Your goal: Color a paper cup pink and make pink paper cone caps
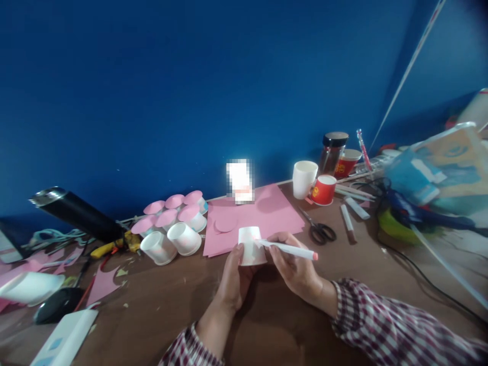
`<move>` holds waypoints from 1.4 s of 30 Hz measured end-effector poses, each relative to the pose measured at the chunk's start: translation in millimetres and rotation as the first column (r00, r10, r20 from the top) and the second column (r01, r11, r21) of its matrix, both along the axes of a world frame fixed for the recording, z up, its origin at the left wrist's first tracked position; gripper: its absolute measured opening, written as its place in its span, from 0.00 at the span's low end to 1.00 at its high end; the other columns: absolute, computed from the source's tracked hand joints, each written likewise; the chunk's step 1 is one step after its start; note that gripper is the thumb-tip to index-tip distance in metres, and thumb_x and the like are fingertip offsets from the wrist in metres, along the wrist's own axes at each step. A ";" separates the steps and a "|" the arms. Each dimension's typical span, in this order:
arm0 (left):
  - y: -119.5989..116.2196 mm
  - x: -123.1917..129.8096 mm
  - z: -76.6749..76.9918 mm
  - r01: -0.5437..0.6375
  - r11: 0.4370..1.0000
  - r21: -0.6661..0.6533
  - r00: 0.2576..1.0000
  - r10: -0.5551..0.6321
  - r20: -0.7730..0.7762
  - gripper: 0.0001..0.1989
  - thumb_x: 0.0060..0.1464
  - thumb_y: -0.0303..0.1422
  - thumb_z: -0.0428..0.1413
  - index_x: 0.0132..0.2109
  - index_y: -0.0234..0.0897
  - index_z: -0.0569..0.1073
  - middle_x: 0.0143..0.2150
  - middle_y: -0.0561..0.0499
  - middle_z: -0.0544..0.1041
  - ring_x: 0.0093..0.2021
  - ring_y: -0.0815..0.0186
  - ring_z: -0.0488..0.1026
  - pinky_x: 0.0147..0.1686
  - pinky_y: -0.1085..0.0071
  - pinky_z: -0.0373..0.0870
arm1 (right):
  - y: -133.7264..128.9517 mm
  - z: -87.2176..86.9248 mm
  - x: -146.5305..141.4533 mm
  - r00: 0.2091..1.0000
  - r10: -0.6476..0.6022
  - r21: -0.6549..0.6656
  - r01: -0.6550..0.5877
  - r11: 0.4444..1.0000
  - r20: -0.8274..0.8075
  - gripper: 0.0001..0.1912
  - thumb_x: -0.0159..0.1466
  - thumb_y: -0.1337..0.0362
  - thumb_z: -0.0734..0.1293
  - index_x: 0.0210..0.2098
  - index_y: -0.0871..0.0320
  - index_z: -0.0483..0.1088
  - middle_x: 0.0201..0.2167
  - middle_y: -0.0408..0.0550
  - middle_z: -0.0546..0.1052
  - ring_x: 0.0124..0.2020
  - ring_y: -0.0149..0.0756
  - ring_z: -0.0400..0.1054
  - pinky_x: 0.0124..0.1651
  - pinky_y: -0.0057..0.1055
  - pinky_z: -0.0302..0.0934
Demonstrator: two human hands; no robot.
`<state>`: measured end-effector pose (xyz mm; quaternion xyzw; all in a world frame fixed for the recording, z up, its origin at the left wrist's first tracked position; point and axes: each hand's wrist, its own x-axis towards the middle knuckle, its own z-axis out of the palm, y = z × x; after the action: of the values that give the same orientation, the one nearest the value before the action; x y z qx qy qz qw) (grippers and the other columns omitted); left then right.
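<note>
My left hand (pixel 234 279) is closed around the side of a white paper cup (pixel 252 250), held upside down with its wide rim low. Between the fingers of my right hand (pixel 292 262) is a white marker pen (pixel 292 249) with a pinkish-red end. The pen's tip meets the cup's side or lies just in front of it; I cannot tell which. Pink paper sheets (pixel 267 211) lie just beyond the cup, with a cut pink paper circle (pixel 225 223) on top. Black-handled scissors (pixel 321 232) rest to the right of the sheets.
Several upside-down cups with pink discs (pixel 166 218) stand at left, with two plain white cups (pixel 185 238) in front. A red paper cup (pixel 324 189), white cup (pixel 304 179) and jar (pixel 333 155) stand at right. A glue gun (pixel 400 201) and its cable lie farther right.
</note>
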<state>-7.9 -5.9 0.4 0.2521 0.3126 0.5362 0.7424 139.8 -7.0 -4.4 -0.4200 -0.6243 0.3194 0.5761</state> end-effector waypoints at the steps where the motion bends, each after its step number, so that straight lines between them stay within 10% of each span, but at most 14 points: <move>1: -0.2 0.2 -0.3 0.006 1.000 0.002 1.000 -0.006 -0.007 0.19 0.59 0.43 0.52 0.46 0.29 0.75 0.42 0.42 0.80 0.44 0.54 0.75 0.52 0.57 0.67 | -0.3 1.0 0.2 1.000 0.004 0.000 -0.004 1.000 0.008 0.06 0.67 0.62 0.63 0.41 0.56 0.69 0.32 0.47 0.74 0.31 0.34 0.70 0.32 0.28 0.67; 42: -1.7 1.0 -2.7 -0.004 0.997 0.071 0.997 0.009 -0.078 0.16 0.59 0.40 0.54 0.46 0.32 0.75 0.43 0.44 0.79 0.46 0.56 0.74 0.50 0.61 0.67 | -1.0 5.7 1.1 0.999 0.028 0.019 -0.028 0.999 0.023 0.04 0.67 0.64 0.62 0.41 0.55 0.68 0.32 0.46 0.74 0.31 0.33 0.68 0.33 0.28 0.64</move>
<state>-6.9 -7.6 -2.2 0.2980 0.3229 0.5392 0.7185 140.9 -8.1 1.2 -0.4091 -0.6398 0.3166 0.5685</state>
